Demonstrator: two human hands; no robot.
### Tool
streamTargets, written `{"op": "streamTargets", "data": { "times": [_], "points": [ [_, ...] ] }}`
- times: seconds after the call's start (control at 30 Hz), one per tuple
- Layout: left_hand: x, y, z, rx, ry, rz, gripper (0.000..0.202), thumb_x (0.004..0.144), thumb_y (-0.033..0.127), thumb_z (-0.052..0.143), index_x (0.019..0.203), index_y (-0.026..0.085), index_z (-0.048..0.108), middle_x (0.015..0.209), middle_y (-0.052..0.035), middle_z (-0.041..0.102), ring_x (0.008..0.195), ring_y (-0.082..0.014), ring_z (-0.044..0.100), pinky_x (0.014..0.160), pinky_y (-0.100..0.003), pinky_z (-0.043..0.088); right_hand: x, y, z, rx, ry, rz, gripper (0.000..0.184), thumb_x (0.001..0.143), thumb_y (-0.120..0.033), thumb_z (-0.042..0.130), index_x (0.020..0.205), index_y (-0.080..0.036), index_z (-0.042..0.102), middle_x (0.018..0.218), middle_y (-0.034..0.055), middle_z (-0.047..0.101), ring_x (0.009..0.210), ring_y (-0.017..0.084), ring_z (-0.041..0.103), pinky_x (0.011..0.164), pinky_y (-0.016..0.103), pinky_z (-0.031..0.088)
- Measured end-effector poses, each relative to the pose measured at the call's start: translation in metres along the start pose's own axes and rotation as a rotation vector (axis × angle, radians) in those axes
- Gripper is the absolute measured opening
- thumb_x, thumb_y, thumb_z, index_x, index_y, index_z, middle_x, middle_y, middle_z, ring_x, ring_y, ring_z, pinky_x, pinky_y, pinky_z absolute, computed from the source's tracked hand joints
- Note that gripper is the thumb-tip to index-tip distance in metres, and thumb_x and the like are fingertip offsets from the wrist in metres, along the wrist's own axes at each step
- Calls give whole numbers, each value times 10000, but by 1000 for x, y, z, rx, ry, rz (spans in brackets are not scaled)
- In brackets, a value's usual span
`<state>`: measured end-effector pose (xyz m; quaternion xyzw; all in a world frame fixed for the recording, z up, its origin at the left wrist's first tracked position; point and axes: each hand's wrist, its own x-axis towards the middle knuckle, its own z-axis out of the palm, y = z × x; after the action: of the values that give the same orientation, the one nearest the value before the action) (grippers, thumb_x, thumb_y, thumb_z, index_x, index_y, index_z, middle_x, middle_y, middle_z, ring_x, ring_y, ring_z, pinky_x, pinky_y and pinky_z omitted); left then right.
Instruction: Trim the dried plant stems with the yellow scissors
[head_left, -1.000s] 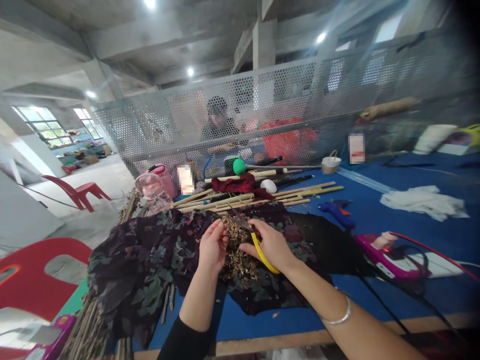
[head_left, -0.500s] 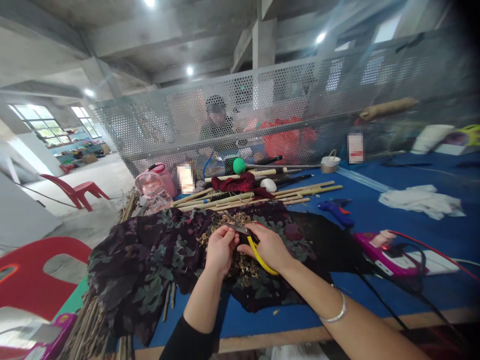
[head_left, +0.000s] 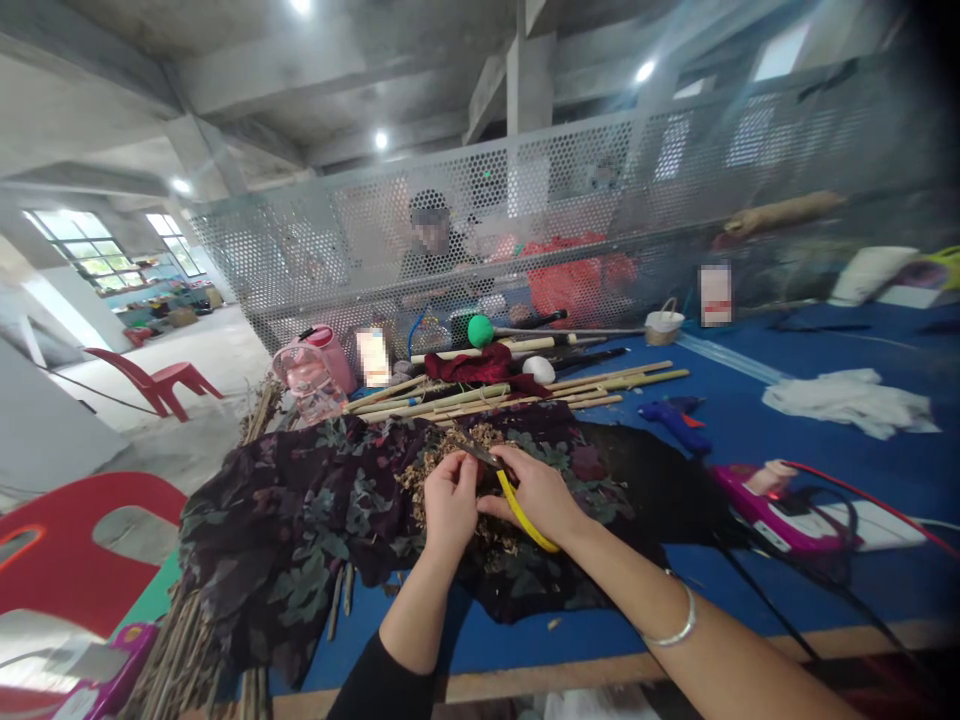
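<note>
My right hand (head_left: 546, 497) grips a pair of scissors (head_left: 516, 510) with yellow handles, and their dark blades point up and left. Close beside the blades, my left hand (head_left: 453, 505) is closed in a pinch; whatever lies between its fingertips is too small or hidden to name. Both hands are over a heap of dried brown plant bits (head_left: 424, 478). That heap lies on a dark floral cloth (head_left: 300, 540), which is spread over the blue table (head_left: 585, 632).
Wooden sticks (head_left: 450, 405) lie behind the cloth, near a green ball (head_left: 481, 330). To the right are a blue glue gun (head_left: 679, 425), a magenta power strip (head_left: 772, 520) with cables and a white cloth (head_left: 851, 402). Behind a perforated metal screen (head_left: 322, 230) sits a person.
My left hand has shifted slightly right, nearer my right hand, its fingertips still by the blades. The scissors have stayed almost in place in my right hand.
</note>
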<state>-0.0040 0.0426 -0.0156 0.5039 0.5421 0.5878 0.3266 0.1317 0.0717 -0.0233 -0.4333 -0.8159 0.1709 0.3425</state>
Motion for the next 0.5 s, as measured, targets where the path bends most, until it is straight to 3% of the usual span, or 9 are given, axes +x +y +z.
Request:
{"op": "streamTargets", "data": {
  "times": [0.17, 0.5],
  "points": [
    [-3, 3, 0, 40, -56, 31, 270, 825, 356, 467, 734, 156, 624, 674, -4, 610, 644, -123, 534, 619, -213, 414, 1, 3, -2, 14, 14, -89, 628, 639, -453, 712, 1149, -181, 469, 1011, 100, 556, 942, 246, 547, 825, 369, 434],
    [-6, -1, -3, 171, 6, 108, 259, 840, 324, 453, 794, 153, 643, 711, -16, 634, 656, -130, 529, 624, -226, 399, 1, 2, -7, -69, 7, -142, 717, 617, -529, 708, 1192, -185, 452, 1025, 109, 522, 962, 270, 518, 839, 412, 418]
  ]
}}
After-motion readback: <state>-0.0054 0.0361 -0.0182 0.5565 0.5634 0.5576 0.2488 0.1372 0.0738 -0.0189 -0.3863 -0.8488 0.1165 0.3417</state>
